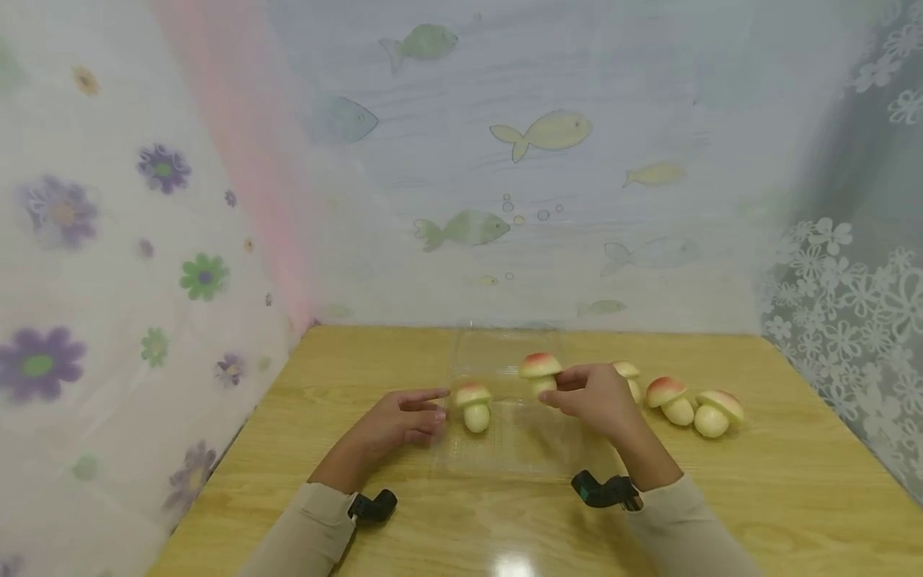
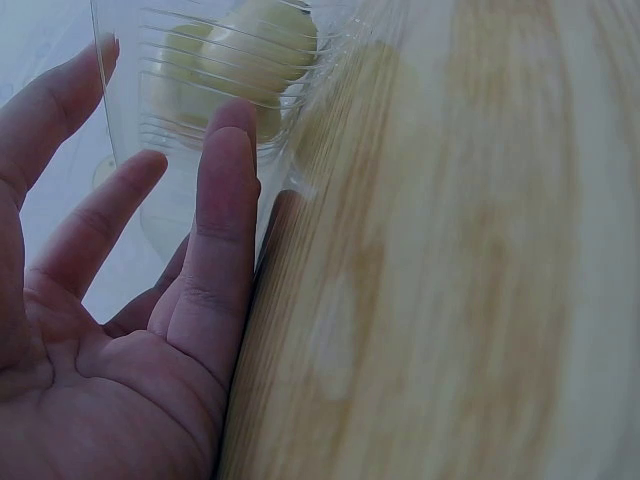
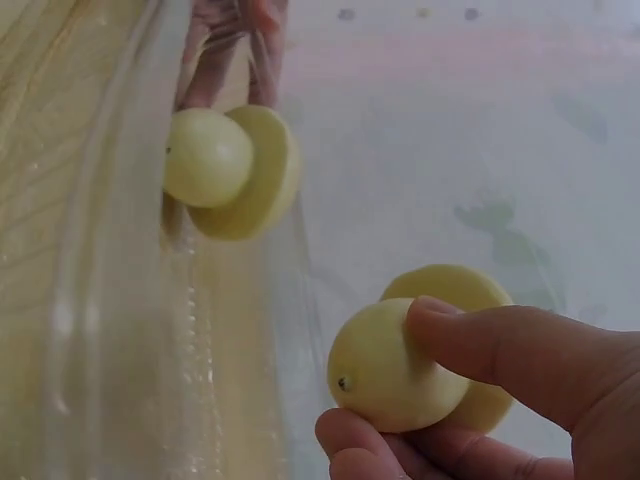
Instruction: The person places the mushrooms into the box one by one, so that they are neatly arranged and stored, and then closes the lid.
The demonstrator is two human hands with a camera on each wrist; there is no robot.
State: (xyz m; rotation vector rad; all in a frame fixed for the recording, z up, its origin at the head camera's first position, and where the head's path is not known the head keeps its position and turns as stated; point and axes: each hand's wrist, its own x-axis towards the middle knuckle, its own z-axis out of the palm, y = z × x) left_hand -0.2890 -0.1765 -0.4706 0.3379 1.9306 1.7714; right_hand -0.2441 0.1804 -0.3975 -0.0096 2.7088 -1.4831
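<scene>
A toy mushroom with a red-tinged cap is pinched between the thumb and fingers of my right hand, held over the clear plastic container. In the right wrist view its pale round stem faces the camera, the thumb lying across it. Another mushroom lies inside the container on the left. My left hand is at the container's left side, fingers extended, holding nothing. The left wrist view shows its fingertips right at the ribbed clear wall, with the mushroom behind it.
To the right of the container are several more mushrooms: one partly behind my right hand, a red-capped one, and one beside it. The wooden table meets a fish-patterned curtain at the back.
</scene>
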